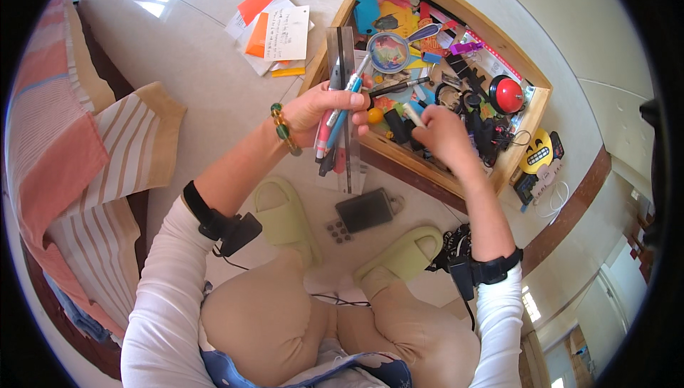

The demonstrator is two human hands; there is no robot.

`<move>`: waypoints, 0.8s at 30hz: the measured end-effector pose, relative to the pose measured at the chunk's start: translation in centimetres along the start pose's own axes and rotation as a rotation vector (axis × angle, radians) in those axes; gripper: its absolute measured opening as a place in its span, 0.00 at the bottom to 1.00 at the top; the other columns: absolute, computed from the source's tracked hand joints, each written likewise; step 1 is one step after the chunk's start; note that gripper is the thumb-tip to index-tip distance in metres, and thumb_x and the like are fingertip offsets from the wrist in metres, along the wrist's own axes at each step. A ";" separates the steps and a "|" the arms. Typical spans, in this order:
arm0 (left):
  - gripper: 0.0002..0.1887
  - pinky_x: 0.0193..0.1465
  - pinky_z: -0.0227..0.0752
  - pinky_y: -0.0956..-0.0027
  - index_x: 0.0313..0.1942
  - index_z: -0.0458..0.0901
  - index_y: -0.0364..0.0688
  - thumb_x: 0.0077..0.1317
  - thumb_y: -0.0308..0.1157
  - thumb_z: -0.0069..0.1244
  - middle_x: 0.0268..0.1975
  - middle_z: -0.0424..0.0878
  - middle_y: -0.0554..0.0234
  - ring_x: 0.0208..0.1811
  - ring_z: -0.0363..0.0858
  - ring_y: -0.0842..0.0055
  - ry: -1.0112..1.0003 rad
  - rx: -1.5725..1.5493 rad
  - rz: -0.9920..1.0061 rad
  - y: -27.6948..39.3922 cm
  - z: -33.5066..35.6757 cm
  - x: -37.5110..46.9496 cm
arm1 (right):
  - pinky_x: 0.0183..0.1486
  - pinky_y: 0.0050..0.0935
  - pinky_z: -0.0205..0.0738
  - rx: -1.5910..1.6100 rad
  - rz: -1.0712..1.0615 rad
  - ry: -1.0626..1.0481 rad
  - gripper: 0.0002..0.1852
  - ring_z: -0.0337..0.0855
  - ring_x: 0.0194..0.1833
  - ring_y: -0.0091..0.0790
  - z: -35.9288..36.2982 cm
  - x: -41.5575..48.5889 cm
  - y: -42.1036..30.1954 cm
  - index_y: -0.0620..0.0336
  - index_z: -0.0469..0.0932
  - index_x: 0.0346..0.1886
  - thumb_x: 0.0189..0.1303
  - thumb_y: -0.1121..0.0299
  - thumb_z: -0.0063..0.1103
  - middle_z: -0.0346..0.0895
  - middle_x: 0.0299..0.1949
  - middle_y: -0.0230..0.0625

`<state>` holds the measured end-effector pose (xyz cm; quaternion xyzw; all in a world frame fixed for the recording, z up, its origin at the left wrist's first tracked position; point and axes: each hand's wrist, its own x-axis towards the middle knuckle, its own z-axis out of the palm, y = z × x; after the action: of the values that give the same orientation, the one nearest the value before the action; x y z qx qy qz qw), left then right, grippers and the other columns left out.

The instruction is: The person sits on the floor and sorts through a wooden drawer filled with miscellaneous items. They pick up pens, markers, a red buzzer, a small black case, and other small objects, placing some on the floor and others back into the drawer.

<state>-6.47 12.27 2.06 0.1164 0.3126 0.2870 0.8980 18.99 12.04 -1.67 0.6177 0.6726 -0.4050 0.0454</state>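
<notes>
My left hand [334, 107] is closed around a bundle of pens [342, 105] and a clear ruler [352, 166], held over the near left edge of a wooden drawer [398, 158]. Between the fingers of my right hand [443, 134] is a short, pale stick-like item [414, 114], above the drawer's near side. Inside the drawer lie a magnifying glass [389, 52], a red call bell [507, 95], an orange ball [375, 115], a black pen [398, 87], a purple clip-like item [466, 48] and many small black objects. My right fingertips are partly hidden.
Papers and orange envelopes [257, 35] lie on the floor left of the drawer. A black rectangular device [365, 210] rests between two green slippers [280, 211]. Right of the drawer are a yellow grinning-face item [536, 152] and a white cable [556, 201]. Striped cloth [133, 142] hangs at left.
</notes>
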 end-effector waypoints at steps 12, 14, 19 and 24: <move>0.16 0.32 0.69 0.74 0.47 0.69 0.43 0.60 0.25 0.53 0.28 0.69 0.71 0.26 0.67 0.84 -0.010 -0.118 -0.004 0.4 0.1 0.4 | 0.34 0.46 0.71 -0.002 -0.147 0.290 0.14 0.79 0.33 0.54 -0.2 0.5 1.6 0.66 0.69 0.31 0.56 0.66 0.61 0.77 0.28 0.48; 0.15 0.30 0.67 0.77 0.47 0.68 0.45 0.61 0.25 0.51 0.28 0.65 0.73 0.25 0.64 0.86 0.025 -0.049 -0.011 0.4 0.3 0.4 | 0.34 0.46 0.72 -0.152 -0.238 0.343 0.13 0.79 0.34 0.55 0.5 0.8 1.5 0.66 0.69 0.30 0.55 0.67 0.61 0.78 0.28 0.48; 0.16 0.31 0.69 0.75 0.47 0.68 0.45 0.60 0.26 0.53 0.29 0.66 0.71 0.26 0.66 0.85 0.035 -0.026 -0.011 0.5 0.1 -0.2 | 0.34 0.36 0.75 0.476 0.143 0.008 0.10 0.80 0.29 0.47 -1.2 1.1 1.7 0.65 0.69 0.31 0.51 0.71 0.60 0.77 0.25 0.46; 0.21 0.35 0.72 0.71 0.50 0.68 0.44 0.58 0.27 0.56 0.32 0.69 0.70 0.30 0.70 0.83 0.034 0.020 -0.059 0.2 0.1 0.0 | 0.35 0.37 0.73 0.236 -0.188 0.300 0.10 0.79 0.31 0.47 -1.0 2.1 0.0 0.62 0.71 0.36 0.52 0.72 0.59 0.76 0.28 0.46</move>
<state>-6.50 12.47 2.24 0.1112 0.3341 0.2591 0.8994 18.95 14.33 -2.20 0.6066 0.6744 -0.3868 -0.1660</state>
